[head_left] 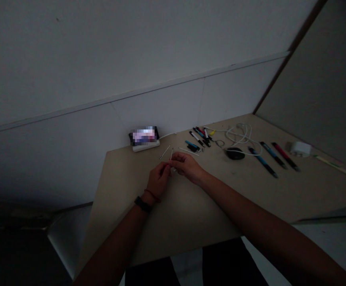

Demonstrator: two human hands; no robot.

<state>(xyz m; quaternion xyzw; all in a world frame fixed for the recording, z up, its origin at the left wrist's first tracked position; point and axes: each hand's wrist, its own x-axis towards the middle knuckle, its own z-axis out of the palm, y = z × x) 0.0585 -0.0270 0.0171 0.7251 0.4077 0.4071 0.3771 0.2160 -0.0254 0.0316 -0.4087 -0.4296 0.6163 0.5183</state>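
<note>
My left hand point(158, 179) and my right hand point(187, 166) meet above the table, fingertips pinched together. A thin, pale pen refill point(172, 153) stands up from between them; its lower end is hidden by the fingers. Just beyond my left hand lies another thin refill point(164, 152). A white refill point(189, 151) rests past my right hand. Close to it are a blue pen barrel point(192, 144) with dark parts and several small pen pieces point(201, 149), too small to make out fully.
A lit phone point(144, 136) leans on a white block point(146, 146) by the wall. Several pens point(197, 139) lie at the back. A white cable point(235, 135) loops near a black mouse point(235, 153). Blue pens point(262, 162), a red pen point(285, 156) and a white adapter point(300, 149) lie rightward.
</note>
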